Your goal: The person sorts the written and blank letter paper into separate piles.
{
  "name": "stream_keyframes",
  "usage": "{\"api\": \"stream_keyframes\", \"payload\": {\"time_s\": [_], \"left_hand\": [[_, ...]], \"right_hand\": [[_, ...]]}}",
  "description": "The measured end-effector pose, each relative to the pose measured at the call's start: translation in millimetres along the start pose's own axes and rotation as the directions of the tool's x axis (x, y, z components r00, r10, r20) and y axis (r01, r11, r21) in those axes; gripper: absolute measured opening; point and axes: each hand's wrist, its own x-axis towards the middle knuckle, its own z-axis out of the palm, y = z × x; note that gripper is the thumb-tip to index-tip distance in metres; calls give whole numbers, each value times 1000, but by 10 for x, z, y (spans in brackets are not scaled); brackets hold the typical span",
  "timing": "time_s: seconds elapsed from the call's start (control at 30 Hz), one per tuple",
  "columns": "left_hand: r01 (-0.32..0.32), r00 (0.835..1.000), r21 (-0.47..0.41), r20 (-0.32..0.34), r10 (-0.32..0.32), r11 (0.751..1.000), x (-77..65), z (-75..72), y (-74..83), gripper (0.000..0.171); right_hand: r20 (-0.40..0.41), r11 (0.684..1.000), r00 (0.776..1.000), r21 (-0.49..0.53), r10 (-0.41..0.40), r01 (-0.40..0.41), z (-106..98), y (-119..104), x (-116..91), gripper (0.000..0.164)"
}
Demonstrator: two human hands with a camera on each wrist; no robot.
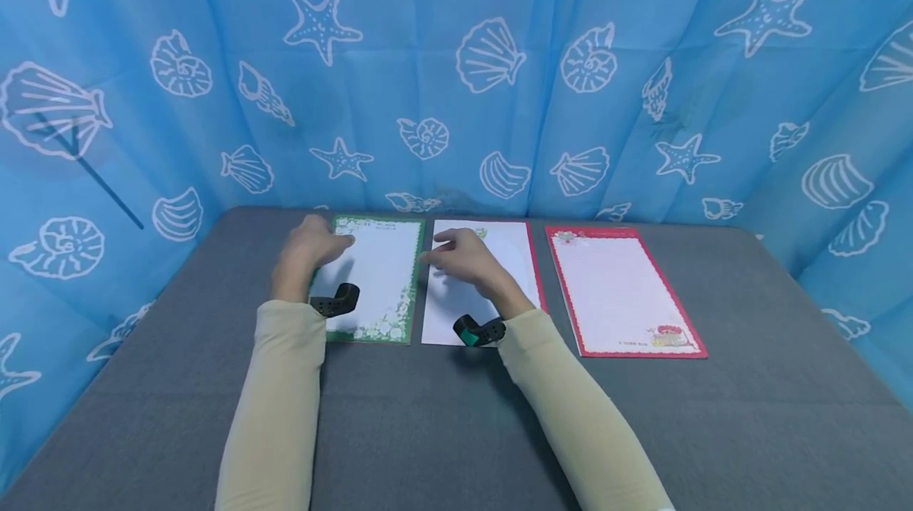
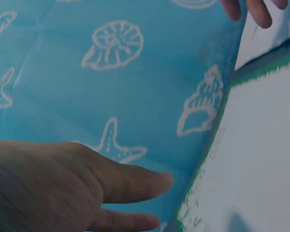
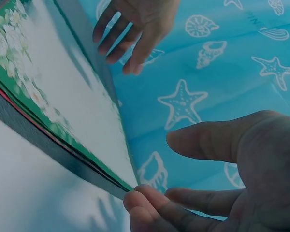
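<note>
A green-bordered sheet of letter paper (image 1: 378, 273) with white flowers lies on the left of the table. My left hand (image 1: 308, 248) is at its upper left edge, thumb reaching over the sheet and fingers loosely extended. To its right lies a white sheet with a red right edge (image 1: 442, 313), partly hidden by my right hand (image 1: 471, 261). The right wrist view shows my right fingertips (image 3: 140, 193) right at a corner of the green-bordered sheet (image 3: 63, 72), thumb spread apart. Layered green and red edges show along that side. Neither hand grips anything.
A red-bordered sheet of lined letter paper (image 1: 620, 289) lies further right. All three rest on a grey cloth-covered table (image 1: 428, 424). Behind it hangs a blue curtain (image 1: 399, 67) printed with shells and starfish. Black bands (image 1: 335, 301) are on both wrists.
</note>
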Motion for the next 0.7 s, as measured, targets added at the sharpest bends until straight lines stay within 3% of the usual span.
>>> {"api": "stream_keyframes", "payload": {"time_s": [0.07, 0.17, 0.37, 0.57, 0.7], "left_hand": [[-49, 999, -17, 5, 49, 999, 7, 29, 50, 41], [-112, 993, -43, 23, 113, 993, 10, 88, 143, 59], [-191, 977, -126, 72, 201, 973, 26, 271, 325, 55], [-253, 950, -247, 119, 289, 935, 14, 434, 449, 53], [-302, 931, -278, 119, 345, 912, 4, 531, 513, 53]], "right_hand": [[-13, 1000, 1000, -17, 2, -2, -70, -1, -18, 58], [-33, 999, 999, -43, -3, 2, -186, 20, -47, 58], [-68, 996, 997, -84, -25, 19, -438, 122, -119, 57], [-89, 981, 995, -192, -40, 22, -677, 255, -221, 57], [-101, 969, 994, -247, -50, 24, -803, 366, -270, 56]]}}
